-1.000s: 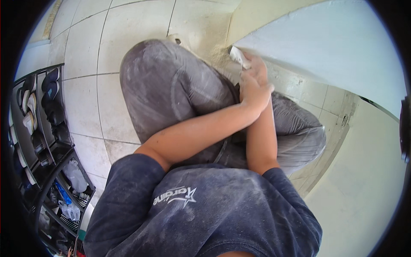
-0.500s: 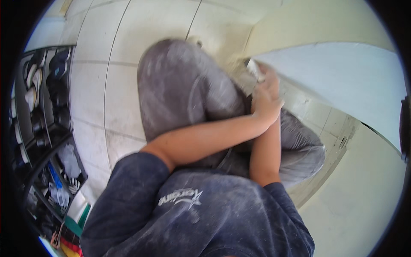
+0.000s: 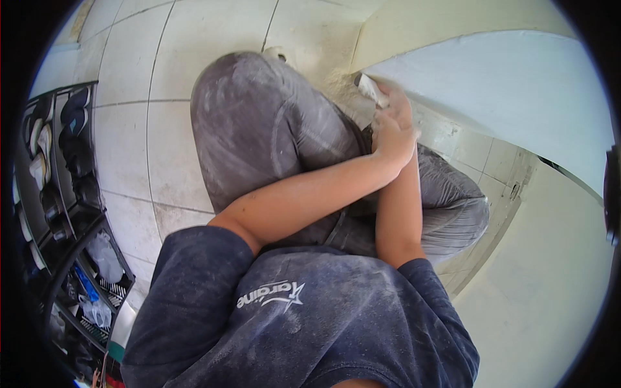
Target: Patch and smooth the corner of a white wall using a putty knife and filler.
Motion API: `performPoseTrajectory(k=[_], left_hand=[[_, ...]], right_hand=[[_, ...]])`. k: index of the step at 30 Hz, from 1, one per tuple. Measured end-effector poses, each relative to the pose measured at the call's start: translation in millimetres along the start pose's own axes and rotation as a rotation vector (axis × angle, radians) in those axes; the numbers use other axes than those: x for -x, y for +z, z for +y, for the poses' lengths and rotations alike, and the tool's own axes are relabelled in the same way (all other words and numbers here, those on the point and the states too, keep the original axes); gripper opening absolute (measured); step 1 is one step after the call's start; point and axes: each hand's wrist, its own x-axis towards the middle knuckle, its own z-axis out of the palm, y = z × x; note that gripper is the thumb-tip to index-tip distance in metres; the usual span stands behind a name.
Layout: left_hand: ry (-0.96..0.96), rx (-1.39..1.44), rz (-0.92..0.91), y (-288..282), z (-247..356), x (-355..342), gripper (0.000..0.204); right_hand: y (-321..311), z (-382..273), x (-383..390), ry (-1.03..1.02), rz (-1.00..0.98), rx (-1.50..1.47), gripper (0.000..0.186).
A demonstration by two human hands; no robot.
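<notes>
My right hand [image 3: 398,100] is closed on a white object [image 3: 372,92] with a dark end, held against the lower edge of a pale sloping panel [image 3: 485,77]. Over the right wrist crosses my left hand [image 3: 394,142], its fingers curled; exactly what they grip is hidden. Both hands are just beyond my dusty grey-trousered legs [image 3: 246,123], which are folded on the floor. Pale powder [image 3: 349,90] lies at the foot of the wall beside the white object.
A black rack [image 3: 84,207] along the left holds several shoes and plastic bags. Grimy white tiles [image 3: 174,58] cover the floor. A pale wall [image 3: 530,271] with a worn strip at its base runs along my right. A small pale object [image 3: 275,53] is partly hidden behind my left knee.
The view shifted toward the lower right half a second ago and has since swung back up and left. Both hands keep their crossed position and the white object stays at the panel's edge.
</notes>
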Motion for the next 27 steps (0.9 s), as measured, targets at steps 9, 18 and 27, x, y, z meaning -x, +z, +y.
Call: performPoseTrajectory(k=[9, 18, 27], left_hand=[[0.01, 0.107, -0.042, 3.0, -8.9, -6.0, 0.064], [0.059, -0.05, -0.038, 1.3, -7.4, -1.0, 0.069], [0.008, -0.056, 0.024, -3.9, -0.7, 1.0, 0.084]], right_hand=[[-3.1, -23.8, 22.7, -0.185, -0.104, 0.516, 0.026], [-21.0, 27.4, -27.7, 0.228, -0.151, 0.116, 0.029], [13.5, -3.6, -1.9, -0.177, -0.251, 0.477, 0.029]])
